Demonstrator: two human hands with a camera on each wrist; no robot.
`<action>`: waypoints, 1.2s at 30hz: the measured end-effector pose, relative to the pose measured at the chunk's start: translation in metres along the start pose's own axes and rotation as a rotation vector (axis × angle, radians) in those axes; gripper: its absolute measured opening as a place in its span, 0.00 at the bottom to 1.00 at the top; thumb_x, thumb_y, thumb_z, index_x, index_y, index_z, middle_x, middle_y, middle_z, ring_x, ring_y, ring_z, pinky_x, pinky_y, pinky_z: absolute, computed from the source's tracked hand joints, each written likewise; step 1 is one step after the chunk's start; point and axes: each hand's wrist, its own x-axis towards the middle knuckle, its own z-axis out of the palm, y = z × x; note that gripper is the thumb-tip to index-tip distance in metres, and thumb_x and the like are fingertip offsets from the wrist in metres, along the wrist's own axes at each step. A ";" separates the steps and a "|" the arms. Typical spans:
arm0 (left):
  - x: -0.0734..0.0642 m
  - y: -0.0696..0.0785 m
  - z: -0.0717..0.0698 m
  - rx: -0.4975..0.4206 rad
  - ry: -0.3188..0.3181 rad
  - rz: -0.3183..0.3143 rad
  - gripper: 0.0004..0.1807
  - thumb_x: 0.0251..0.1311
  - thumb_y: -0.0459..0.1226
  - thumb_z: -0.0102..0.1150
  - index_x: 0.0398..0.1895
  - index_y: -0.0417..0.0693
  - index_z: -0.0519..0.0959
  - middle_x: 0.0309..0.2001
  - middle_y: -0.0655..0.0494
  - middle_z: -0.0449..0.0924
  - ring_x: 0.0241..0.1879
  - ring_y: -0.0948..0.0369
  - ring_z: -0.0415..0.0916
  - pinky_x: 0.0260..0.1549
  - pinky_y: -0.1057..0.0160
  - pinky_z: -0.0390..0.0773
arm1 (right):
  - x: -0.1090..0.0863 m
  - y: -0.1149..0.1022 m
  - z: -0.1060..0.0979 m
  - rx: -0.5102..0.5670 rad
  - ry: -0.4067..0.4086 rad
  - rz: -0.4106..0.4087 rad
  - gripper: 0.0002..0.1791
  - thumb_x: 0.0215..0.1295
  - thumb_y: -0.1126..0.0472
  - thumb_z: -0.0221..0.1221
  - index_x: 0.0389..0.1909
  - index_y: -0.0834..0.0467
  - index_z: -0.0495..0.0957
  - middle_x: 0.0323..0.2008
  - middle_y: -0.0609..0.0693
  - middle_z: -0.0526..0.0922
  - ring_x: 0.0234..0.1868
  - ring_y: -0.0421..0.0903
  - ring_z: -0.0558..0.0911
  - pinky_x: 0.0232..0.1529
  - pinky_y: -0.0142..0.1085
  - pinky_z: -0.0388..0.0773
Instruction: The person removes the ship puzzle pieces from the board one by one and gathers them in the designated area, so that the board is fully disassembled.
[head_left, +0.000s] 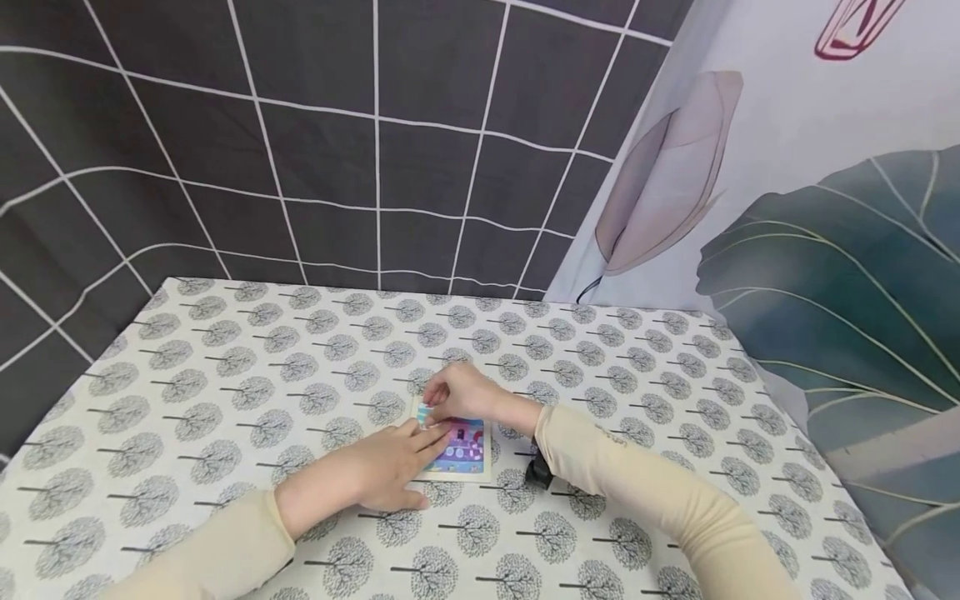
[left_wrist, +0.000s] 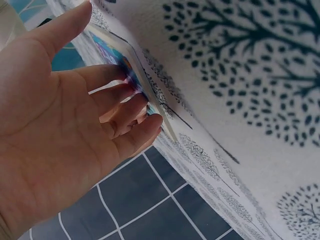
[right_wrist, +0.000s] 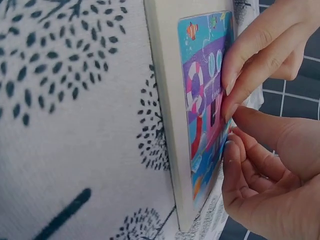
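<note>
A jigsaw puzzle [head_left: 467, 446] with a bright underwater picture lies in a pale, wooden-looking tray [head_left: 453, 477]; the right wrist view shows the puzzle [right_wrist: 196, 55] with a fish and a striped ring. My left hand [head_left: 390, 467] reaches in from the left, its extended fingers resting on the picture. From the right, my right hand [head_left: 465, 393] bends over the puzzle's far left part, fingers curled. In the right wrist view its thumb touches the left fingertips. Whether a piece is between the right thumb and fingers is hidden. A light-blue striped patch [head_left: 423, 414] shows beside them.
The table [head_left: 247, 392] wears a white cloth printed with grey trees. Behind it hangs a dark curtain [head_left: 315, 158] with white grid lines. A leaf-patterned curtain [head_left: 810, 275] hangs at the right. A black device [head_left: 538, 471] sits at my right wrist.
</note>
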 end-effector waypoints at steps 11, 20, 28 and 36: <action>-0.003 0.003 -0.003 0.025 0.002 0.004 0.44 0.56 0.57 0.55 0.70 0.42 0.56 0.72 0.52 0.51 0.61 0.57 0.59 0.67 0.57 0.57 | -0.003 -0.006 0.000 -0.083 0.023 0.028 0.15 0.42 0.58 0.73 0.34 0.57 0.84 0.27 0.45 0.84 0.28 0.36 0.78 0.34 0.24 0.76; -0.003 0.005 -0.003 0.018 -0.013 0.001 0.44 0.58 0.58 0.52 0.71 0.42 0.55 0.73 0.52 0.49 0.67 0.55 0.53 0.69 0.57 0.53 | -0.002 -0.006 -0.001 -0.075 0.022 0.053 0.18 0.41 0.58 0.73 0.36 0.57 0.85 0.28 0.45 0.85 0.28 0.34 0.78 0.33 0.23 0.76; -0.003 0.001 -0.001 -0.003 -0.006 0.002 0.42 0.59 0.56 0.52 0.70 0.43 0.56 0.72 0.53 0.51 0.65 0.55 0.56 0.69 0.57 0.54 | 0.002 -0.007 -0.002 -0.053 -0.004 0.054 0.18 0.40 0.58 0.74 0.35 0.59 0.84 0.28 0.46 0.85 0.28 0.35 0.78 0.34 0.23 0.75; 0.001 -0.001 -0.002 -0.061 0.012 0.002 0.39 0.60 0.53 0.52 0.69 0.42 0.58 0.72 0.54 0.52 0.69 0.52 0.52 0.69 0.54 0.53 | 0.004 -0.015 -0.008 -0.131 -0.055 0.072 0.18 0.40 0.58 0.74 0.34 0.59 0.83 0.30 0.46 0.82 0.33 0.40 0.75 0.38 0.28 0.74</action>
